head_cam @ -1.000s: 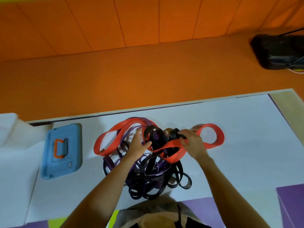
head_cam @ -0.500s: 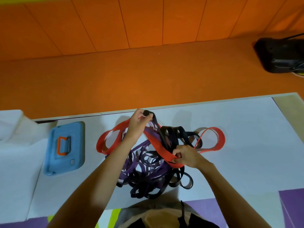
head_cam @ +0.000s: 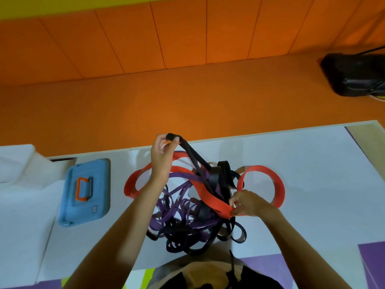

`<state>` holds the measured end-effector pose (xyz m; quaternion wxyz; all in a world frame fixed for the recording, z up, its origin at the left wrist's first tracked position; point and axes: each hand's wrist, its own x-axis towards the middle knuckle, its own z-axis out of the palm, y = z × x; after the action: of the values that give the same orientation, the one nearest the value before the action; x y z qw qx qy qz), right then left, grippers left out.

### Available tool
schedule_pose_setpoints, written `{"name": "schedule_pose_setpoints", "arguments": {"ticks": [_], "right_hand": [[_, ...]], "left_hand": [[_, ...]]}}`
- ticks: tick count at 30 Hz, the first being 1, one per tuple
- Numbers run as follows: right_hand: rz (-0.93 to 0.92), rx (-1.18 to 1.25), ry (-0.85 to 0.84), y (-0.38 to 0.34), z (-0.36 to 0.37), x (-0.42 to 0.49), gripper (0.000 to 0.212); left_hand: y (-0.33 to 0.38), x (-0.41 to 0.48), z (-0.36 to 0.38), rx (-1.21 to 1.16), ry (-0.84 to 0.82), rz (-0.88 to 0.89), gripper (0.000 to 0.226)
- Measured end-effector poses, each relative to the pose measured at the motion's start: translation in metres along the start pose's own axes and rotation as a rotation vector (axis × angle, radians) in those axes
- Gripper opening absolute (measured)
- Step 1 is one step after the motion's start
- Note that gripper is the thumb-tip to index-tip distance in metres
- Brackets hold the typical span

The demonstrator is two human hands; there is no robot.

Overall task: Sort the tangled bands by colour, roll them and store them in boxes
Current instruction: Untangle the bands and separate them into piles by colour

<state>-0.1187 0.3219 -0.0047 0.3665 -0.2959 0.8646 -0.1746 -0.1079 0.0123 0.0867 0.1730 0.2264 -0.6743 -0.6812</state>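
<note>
Task recorded at an early stage: no band is seen sorted, rolled or stored, and the whole tangle [head_cam: 187,222] is heaped on the white table [head_cam: 312,184], a little to the right of the blue box [head_cam: 85,190], which is closed. A loop of black band [head_cam: 193,155] is pinched and lifted at the far side of the heap by the left hand [head_cam: 161,161], while the red band [head_cam: 208,197] is pinched at the near right by the right hand [head_cam: 248,203]. Counted: box, one; red band, apparently one long loop; black bands and purple bands [head_cam: 175,207], several each, exact number not to be told in the knot.
</note>
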Motion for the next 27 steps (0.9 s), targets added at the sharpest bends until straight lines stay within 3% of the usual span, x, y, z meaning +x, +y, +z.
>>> {"name": "schedule_pose_setpoints", "arguments": {"ticks": [3, 7, 11, 14, 16, 20, 21, 24, 27], "right_hand": [[-0.066, 0.042, -0.028, -0.010, 0.008, 0.004, 0.012], [-0.035, 0.462, 0.072, -0.037, 0.023, 0.009, 0.035], [0.092, 0.490, 0.251, -0.050, 0.035, 0.023, 0.030], [0.116, 0.528, 0.286, -0.055, 0.039, 0.033, 0.042], [0.129, 0.508, 0.287, -0.060, 0.041, 0.041, 0.048], [0.198, 0.770, 0.338, -0.061, 0.046, 0.055, 0.009], [0.215, 0.872, 0.335, -0.061, 0.045, 0.055, 0.022], [0.251, 1.175, 0.356, -0.062, 0.039, 0.052, 0.042], [0.221, 1.329, 0.329, -0.064, 0.026, 0.052, 0.034]], "left_hand": [[-0.003, -0.005, -0.003, 0.003, 0.006, -0.005, 0.018], [-0.002, -0.008, 0.000, 0.192, -0.217, -0.049, 0.033], [-0.012, -0.009, 0.003, 0.568, -0.435, -0.103, 0.040], [-0.027, -0.019, 0.003, 0.681, -0.515, -0.111, 0.050], [-0.037, -0.028, 0.001, 0.617, -0.517, -0.165, 0.073], [-0.055, -0.046, -0.003, 0.389, -0.402, -0.410, 0.109], [-0.061, -0.051, -0.004, 0.413, -0.340, -0.468, 0.113], [-0.077, -0.065, -0.001, 0.335, -0.230, -0.690, 0.112], [-0.087, -0.075, 0.011, 0.196, -0.191, -0.814, 0.090]]}}
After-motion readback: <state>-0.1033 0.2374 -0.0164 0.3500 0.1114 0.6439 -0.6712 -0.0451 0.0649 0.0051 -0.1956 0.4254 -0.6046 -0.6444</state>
